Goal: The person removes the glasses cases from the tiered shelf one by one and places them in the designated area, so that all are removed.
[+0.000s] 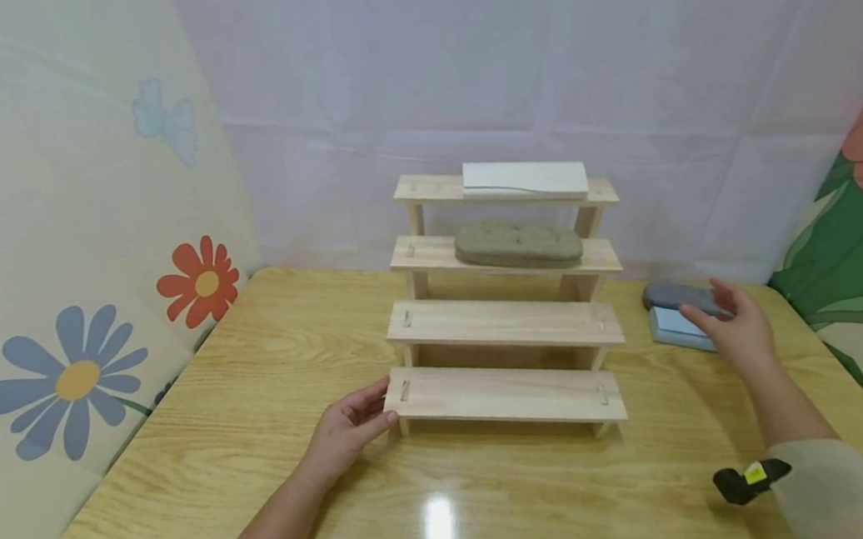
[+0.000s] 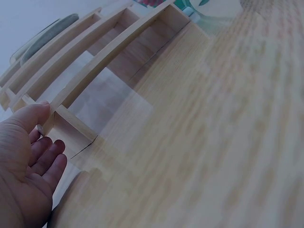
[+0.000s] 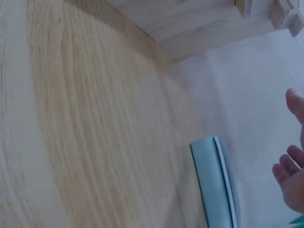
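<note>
A four-tier wooden display stand (image 1: pixel 503 321) stands on the table. At the left end of its lowest board, my left hand (image 1: pixel 343 430) grips the edge between thumb and fingers; the left wrist view shows the thumb (image 2: pixel 35 114) against the board's corner. A flat white case (image 1: pixel 525 179) lies on the top tier, and a padded olive case (image 1: pixel 517 243) on the tier below. To the stand's right, a light blue case (image 1: pixel 679 329) lies in front of a grey-blue padded case (image 1: pixel 677 296). Over these two hovers my right hand (image 1: pixel 742 327), fingers spread and holding nothing.
The wood-grain table (image 1: pixel 308 328) carries everything. A pale cloth (image 1: pixel 320 177) hangs behind the stand, and flower-printed panels (image 1: pixel 61 245) flank both sides. A black strap piece with a yellow label (image 1: pixel 750 479) is at my right sleeve.
</note>
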`<state>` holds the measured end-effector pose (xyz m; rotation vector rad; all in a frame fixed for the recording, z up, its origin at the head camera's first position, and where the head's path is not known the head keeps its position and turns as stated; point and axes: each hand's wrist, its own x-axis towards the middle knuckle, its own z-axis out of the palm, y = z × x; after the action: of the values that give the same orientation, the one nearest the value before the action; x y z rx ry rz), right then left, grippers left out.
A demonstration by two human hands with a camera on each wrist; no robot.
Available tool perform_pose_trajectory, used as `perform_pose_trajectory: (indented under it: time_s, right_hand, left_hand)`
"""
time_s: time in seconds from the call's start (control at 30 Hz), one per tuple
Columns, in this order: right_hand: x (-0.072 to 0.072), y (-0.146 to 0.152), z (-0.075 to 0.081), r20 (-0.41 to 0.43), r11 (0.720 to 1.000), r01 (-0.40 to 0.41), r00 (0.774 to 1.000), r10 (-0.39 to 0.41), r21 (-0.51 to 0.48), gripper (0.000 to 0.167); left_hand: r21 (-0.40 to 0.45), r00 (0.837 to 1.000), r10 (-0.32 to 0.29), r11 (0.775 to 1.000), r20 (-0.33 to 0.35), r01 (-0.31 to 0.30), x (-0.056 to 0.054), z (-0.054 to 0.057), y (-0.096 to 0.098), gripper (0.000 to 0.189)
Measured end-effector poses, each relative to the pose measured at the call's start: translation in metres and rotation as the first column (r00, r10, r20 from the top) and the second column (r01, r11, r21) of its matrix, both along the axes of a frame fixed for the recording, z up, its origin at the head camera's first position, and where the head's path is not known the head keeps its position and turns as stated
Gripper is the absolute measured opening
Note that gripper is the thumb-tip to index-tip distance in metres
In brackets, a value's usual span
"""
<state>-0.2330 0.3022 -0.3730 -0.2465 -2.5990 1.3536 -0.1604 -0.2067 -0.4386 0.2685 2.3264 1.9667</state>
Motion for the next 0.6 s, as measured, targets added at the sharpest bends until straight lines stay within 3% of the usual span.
perform_pose_trajectory:
  time_s: [0.6]
  right_hand:
    - [-0.006, -0.041, 0.031, -0.090, 0.991, -0.134, 0.987, 0.133, -0.003, 0.078]
  left_hand:
    - [-0.001, 1.000, 0.000, 1.000, 0.000, 0.000, 0.001, 0.003, -0.001, 0.056]
